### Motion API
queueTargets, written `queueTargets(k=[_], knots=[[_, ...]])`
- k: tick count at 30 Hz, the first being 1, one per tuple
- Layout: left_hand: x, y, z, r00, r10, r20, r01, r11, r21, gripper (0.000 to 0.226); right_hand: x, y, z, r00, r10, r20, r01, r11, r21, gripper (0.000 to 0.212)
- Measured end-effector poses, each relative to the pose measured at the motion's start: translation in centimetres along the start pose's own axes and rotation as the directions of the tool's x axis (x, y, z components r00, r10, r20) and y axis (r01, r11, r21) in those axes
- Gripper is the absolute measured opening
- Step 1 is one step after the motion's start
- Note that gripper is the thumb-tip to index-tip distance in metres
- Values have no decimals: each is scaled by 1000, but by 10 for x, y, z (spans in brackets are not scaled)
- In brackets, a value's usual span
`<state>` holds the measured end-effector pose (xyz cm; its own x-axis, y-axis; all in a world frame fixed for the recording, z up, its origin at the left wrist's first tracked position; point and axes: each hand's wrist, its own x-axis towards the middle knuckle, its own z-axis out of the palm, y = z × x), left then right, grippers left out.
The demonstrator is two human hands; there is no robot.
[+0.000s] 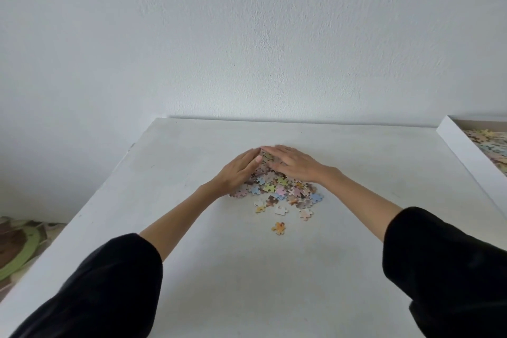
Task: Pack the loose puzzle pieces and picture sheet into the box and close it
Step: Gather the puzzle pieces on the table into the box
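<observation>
Though clipped by the right edge, one open white box (463,149), pastel pieces (491,143) spread inside, too cut off to count. On the white table (192,269), well apart from the box, one pile of loose puzzle pieces (277,189). Two hands around its far side: left hand (240,170) and right hand (290,163), both flat, fingers straight and together, fingertips meeting, gripping nothing. About five strays just beside the pile's near edge; one orange piece (279,228) alone, nearest. Far pieces hidden under the palms. At lower left, a green-and-brown shape (16,252), cut off, hard to make out.
</observation>
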<state>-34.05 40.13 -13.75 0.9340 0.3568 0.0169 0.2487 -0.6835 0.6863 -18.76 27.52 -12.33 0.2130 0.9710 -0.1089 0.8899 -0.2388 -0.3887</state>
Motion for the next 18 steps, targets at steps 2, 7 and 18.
queueTargets(k=[2,7,18], knots=[[-6,2,-4,1000,-6,23,8,996,-88,52,-6,1,2,1000,19,-11,-18,999,34,53],[-26,12,-20,991,-26,129,33,998,-54,84,-45,7,1,998,-26,-56,37,978,203,63],[-45,3,-1,969,66,240,-149,927,345,139,-93,8,31,997,3,-76,-5,1000,-21,118]])
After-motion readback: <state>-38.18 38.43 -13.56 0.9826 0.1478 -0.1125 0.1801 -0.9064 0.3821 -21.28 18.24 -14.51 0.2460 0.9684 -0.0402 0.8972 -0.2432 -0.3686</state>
